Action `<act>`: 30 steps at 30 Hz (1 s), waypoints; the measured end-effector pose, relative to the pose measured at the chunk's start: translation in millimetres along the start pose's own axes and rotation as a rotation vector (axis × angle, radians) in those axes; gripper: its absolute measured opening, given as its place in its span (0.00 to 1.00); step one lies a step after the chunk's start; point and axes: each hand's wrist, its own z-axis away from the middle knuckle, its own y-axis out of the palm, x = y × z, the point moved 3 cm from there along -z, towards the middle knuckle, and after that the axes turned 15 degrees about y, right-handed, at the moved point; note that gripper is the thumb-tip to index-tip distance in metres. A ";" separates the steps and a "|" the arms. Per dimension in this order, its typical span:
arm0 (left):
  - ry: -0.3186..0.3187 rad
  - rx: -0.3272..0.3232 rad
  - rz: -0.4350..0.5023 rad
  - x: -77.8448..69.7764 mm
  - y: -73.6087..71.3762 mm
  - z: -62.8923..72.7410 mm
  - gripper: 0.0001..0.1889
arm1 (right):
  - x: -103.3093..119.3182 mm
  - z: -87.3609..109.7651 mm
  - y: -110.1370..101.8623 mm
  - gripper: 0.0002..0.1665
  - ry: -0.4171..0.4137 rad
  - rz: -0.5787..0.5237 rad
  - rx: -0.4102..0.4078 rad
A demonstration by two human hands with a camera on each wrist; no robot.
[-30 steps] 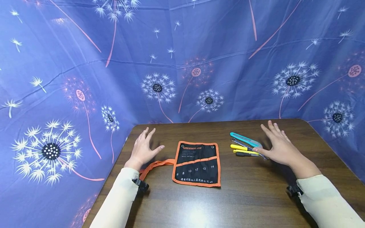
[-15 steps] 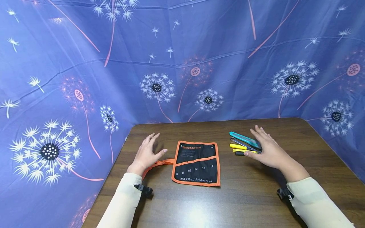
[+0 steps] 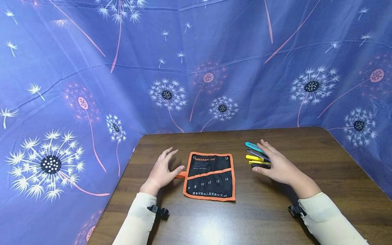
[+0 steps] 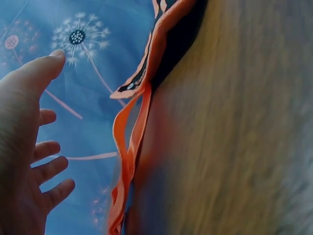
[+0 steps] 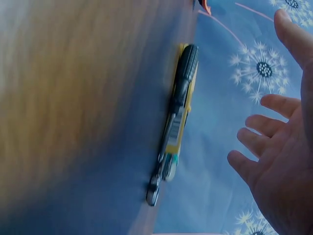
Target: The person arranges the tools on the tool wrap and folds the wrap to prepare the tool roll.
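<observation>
A black tool pouch (image 3: 209, 184) with orange trim and numbered pockets lies flat in the middle of the table. Its orange strap (image 4: 140, 125) trails from the left side, partly hidden by my left hand (image 3: 162, 173) in the head view. That hand hovers left of the pouch, fingers spread, holding nothing. Over a small bundle of tools my right hand (image 3: 279, 167) hangs with relaxed fingers, also holding nothing. The bundle has a teal utility knife (image 3: 252, 147), a metal wrench (image 3: 255, 152), yellow-handled tools (image 3: 254, 158) and a black-handled screwdriver (image 5: 186, 68); my hand hides their right ends.
The brown wooden table (image 3: 245, 217) ends at a blue dandelion-print cloth (image 3: 196, 41), which hangs behind it and along the left. A black strap with a small device (image 3: 158, 211) sits at my left wrist, another device (image 3: 296, 210) at my right.
Both hands have moved inward: the left one rightward toward the pouch, the right one leftward over the tools, covering more of them. Pouch and tools have stayed in place.
</observation>
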 end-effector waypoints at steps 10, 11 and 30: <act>0.024 -0.025 0.005 -16.3 6.8 4.9 0.38 | 17.1 -0.5 12.2 0.62 -0.038 -0.024 0.026; 0.023 -0.027 0.010 -18.0 7.3 5.0 0.38 | 19.1 -0.7 13.1 0.62 -0.049 -0.030 0.030; 0.064 0.135 0.086 -51.7 29.0 8.4 0.38 | 56.3 0.0 46.3 0.59 -0.135 0.030 0.119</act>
